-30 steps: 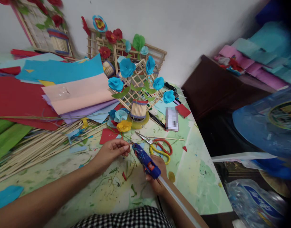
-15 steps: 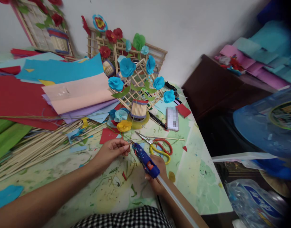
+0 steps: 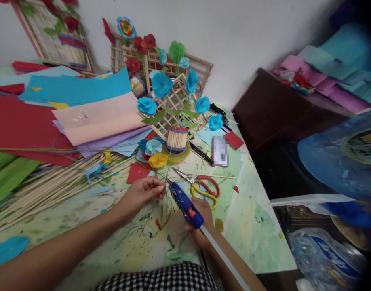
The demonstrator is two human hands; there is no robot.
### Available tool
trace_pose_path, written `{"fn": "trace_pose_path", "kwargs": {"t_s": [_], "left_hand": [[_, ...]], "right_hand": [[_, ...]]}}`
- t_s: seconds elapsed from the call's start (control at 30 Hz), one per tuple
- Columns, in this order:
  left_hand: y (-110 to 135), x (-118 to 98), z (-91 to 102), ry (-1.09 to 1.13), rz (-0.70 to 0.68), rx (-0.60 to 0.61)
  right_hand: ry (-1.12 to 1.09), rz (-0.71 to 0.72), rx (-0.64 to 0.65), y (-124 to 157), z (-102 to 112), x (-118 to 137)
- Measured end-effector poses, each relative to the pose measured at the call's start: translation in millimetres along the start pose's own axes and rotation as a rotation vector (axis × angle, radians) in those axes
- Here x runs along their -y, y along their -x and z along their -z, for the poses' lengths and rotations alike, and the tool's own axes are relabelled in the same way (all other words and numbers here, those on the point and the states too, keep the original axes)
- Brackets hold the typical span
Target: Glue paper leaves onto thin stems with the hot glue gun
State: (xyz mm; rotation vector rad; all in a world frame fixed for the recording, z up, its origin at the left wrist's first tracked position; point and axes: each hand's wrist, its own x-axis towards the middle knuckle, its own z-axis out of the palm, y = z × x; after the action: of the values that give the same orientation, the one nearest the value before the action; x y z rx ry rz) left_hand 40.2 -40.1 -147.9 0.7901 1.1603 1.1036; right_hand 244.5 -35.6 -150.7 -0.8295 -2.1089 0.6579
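Note:
My right hand (image 3: 200,220) is wrapped round a blue glue gun (image 3: 185,204), with a long glue stick (image 3: 220,252) sticking out of its back end. The gun's nozzle points up and left, close to the fingertips of my left hand (image 3: 150,189). Thumb and fingers of that left hand are pinched together; what they hold is too small to make out. Just beyond the gun lie scissors (image 3: 203,188) with one red and one yellow handle. A lattice of thin sticks with blue paper flowers (image 3: 161,85) and a small stick basket (image 3: 177,139) stands ahead.
Loose thin sticks (image 3: 52,186) and stacked coloured paper (image 3: 79,91) cover the left side. Yellow (image 3: 158,160) and blue paper flowers lie before the lattice. A black pen (image 3: 200,154) and a pale card (image 3: 219,151) lie near the table's right edge. Paper scraps litter the tabletop.
The view has shifted very slightly. Both hands and the glue gun stay in practically the same place.

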Motion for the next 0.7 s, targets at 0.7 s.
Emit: {"fn": "trace_pose_path", "kwargs": {"t_s": [0.7], "left_hand": [[-2.6,2.0,1.1,0.044,0.018,-0.005]], "right_hand": [[-0.051,-0.051,0.085,1.7,3.1,0.4]]}}
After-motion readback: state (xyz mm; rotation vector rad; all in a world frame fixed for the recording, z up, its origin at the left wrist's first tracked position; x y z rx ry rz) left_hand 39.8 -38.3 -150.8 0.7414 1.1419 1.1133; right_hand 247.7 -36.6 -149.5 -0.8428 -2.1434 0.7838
